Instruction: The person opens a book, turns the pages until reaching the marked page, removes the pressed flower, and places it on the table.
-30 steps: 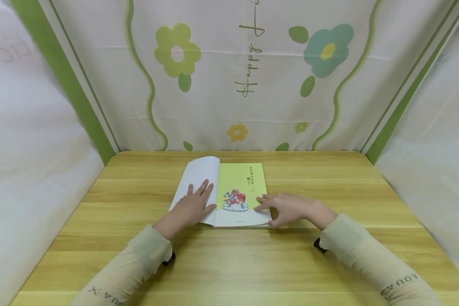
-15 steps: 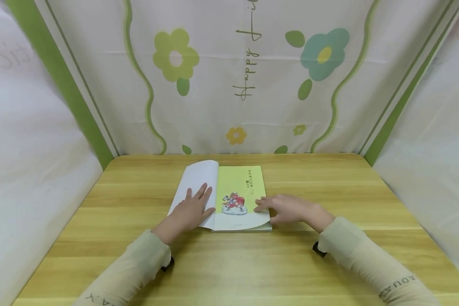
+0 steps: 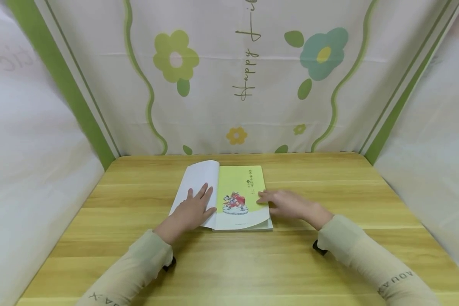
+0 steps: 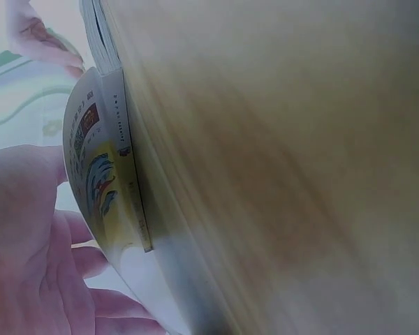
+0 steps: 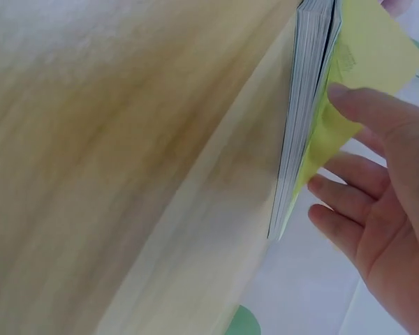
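An open book lies on the table, its yellow-green title page (image 3: 239, 187) with a small cartoon picture facing up on the right. To the left is the turned-back white inside of the cover (image 3: 200, 174). My left hand (image 3: 191, 210) rests on that white side with fingers spread. The left wrist view shows the cover's printed outer face (image 4: 105, 167) curving up from the spine. My right hand (image 3: 288, 205) is at the right edge of the title page. In the right wrist view, its thumb and index finger pinch the lifted page (image 5: 363, 56) above the page block (image 5: 304, 91).
The wooden table (image 3: 245, 267) extends around the book on all sides. Behind it hangs a white curtain (image 3: 222, 85) printed with flowers, and pale cloth walls (image 3: 34, 148) stand at left and right.
The lower right corner of the title page has risen, showing the pages beneath. My right hand has moved slightly up along its edge. The left hand stays on the cover.
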